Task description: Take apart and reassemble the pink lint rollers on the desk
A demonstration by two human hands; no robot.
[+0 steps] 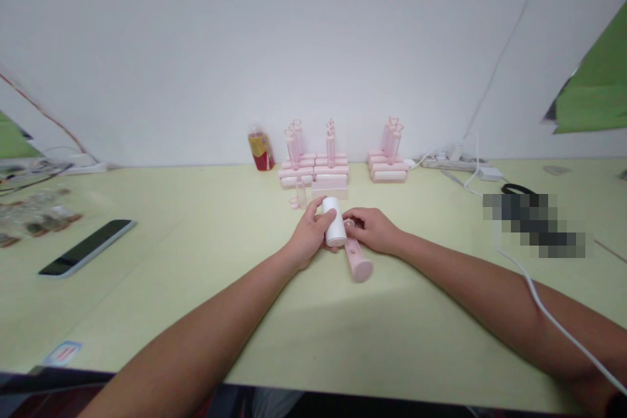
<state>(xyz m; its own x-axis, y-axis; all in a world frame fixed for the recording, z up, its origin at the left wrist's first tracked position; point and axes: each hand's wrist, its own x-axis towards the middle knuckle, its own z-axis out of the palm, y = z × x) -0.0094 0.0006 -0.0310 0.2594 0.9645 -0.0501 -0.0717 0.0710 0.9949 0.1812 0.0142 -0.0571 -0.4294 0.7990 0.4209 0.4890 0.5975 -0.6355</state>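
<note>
A smooth white cylinder (pixel 334 222) is in my left hand (pixel 311 235), the thumb laid across its front and the fingers wrapped behind. Right beside it, my right hand (pixel 371 228) has its fingers curled at the upper end of a pink part (pixel 356 260) with a round end and a small hole in its side. That part slants down toward me. My right fingertips are partly hidden, but they seem to grip it. Just beyond my left hand, a small clear bottle (pixel 300 194) stands by a little pink cap piece (pixel 294 203).
At the wall stand pink-and-white rectangular pieces (pixel 331 176) with several slim pink bottles (pixel 330 149) on them. A drink bottle (pixel 261 149) stands left of these. A phone (pixel 88 248) lies at left. A white cable (pixel 524 268) crosses over my right forearm.
</note>
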